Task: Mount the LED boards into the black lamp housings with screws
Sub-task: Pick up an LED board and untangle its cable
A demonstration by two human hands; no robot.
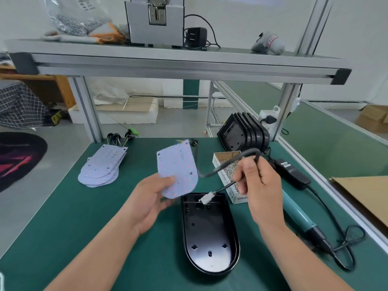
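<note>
LED board (178, 164) pinched in the raised left hand (147, 198), right hand (260, 185) gripping its cable (247, 152).

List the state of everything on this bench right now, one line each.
LED board, held up by the left hand, above the mat.
Cable, pinched by the right hand, connector dangling over the housing.
Housing, flat on the mat, open side up, no board inside.
Screw box, open.
Screwdriver, lying on the mat, untouched.
Spare boards, stacked.
</note>
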